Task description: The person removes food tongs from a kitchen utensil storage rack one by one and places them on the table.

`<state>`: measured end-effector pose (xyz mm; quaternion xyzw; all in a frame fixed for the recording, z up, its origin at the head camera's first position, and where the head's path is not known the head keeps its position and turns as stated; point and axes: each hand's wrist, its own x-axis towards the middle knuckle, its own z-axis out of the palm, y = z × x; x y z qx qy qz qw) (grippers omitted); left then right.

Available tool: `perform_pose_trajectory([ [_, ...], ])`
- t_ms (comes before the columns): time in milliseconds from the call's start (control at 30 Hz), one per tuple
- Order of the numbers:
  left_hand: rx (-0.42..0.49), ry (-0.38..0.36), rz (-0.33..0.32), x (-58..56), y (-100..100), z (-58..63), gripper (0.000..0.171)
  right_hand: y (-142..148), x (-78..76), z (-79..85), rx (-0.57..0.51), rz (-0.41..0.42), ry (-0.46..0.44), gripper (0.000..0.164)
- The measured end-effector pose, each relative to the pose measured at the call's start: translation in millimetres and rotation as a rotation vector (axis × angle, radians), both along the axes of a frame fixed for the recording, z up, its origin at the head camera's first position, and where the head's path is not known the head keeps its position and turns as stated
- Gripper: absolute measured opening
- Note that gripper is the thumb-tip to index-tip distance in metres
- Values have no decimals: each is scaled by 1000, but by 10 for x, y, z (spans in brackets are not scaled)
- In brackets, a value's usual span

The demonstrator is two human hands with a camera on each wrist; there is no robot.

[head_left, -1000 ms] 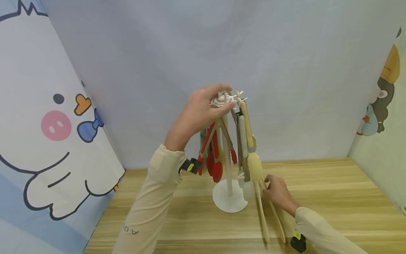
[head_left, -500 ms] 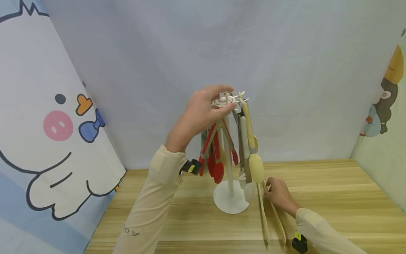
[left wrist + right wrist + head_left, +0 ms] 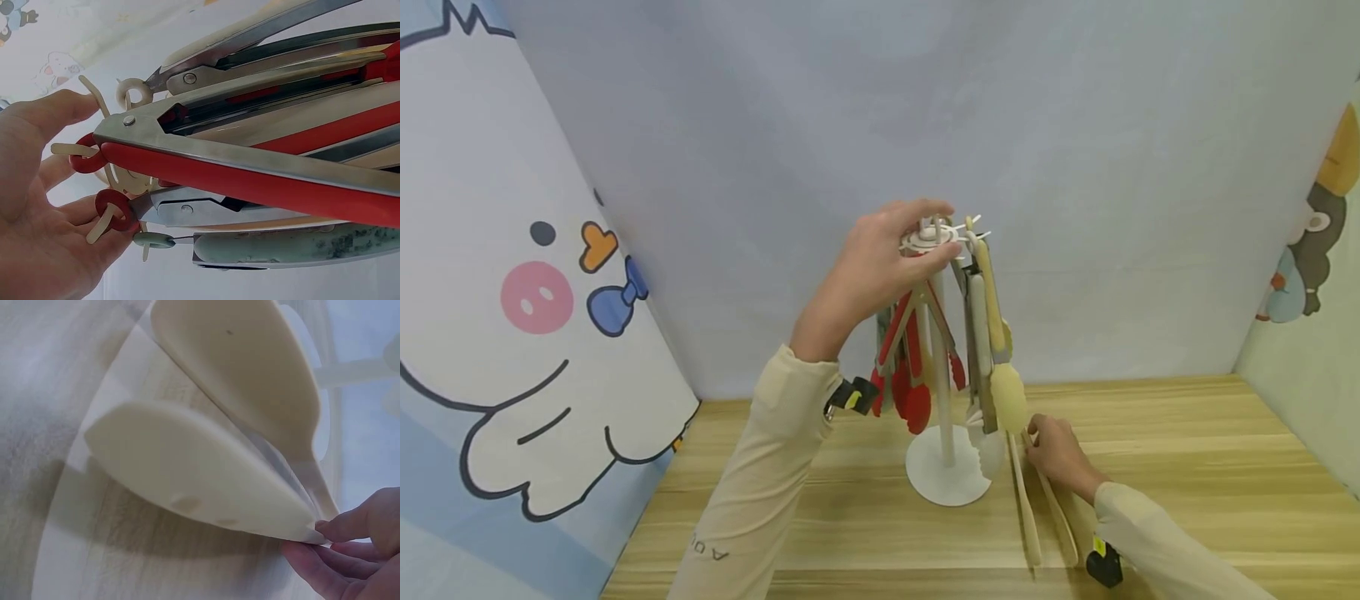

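My left hand (image 3: 876, 258) grips the top of a white hanging stand (image 3: 946, 492), thumb and fingers curled round its hub. Kitchen tongs hang from its hooks: red tongs (image 3: 250, 178) and green tongs (image 3: 287, 247) show in the left wrist view. On the stand's right side hang yellow tongs (image 3: 1007, 400) and pale grey tongs (image 3: 989, 454). Low beside them, my right hand (image 3: 1060, 458) pinches cream tongs (image 3: 200, 465) by the narrow part behind one broad head. Their two arms are spread, heads toward me. Their far end is hidden behind the yellow tongs.
Everything stands on a wood-grain table (image 3: 1180, 483) backed by a grey-white cloth (image 3: 1120, 250). A cartoon-printed panel (image 3: 475, 250) rises at the left, another (image 3: 1307, 400) at the right. The stand's round base lies close left of the cream tongs.
The cream tongs' near heads and my right wrist have shifted very slightly away from me. The left hand keeps its hold on the stand; the head view has moved a little.
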<state>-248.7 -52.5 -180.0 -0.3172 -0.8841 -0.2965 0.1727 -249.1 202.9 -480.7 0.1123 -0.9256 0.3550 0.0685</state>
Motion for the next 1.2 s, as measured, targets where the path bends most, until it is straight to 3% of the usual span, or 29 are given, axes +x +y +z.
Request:
perform_pose_trajectory([
  [600, 36, -49, 11, 7, 11, 12, 42, 129, 57, 185, 73, -45, -91, 27],
  [867, 39, -64, -13, 10, -11, 18, 47, 208, 93, 258, 36, -36, 10, 27],
  [1200, -23, -41, 21, 31, 21, 16, 53, 245, 107, 472, -42, -32, 93, 21],
])
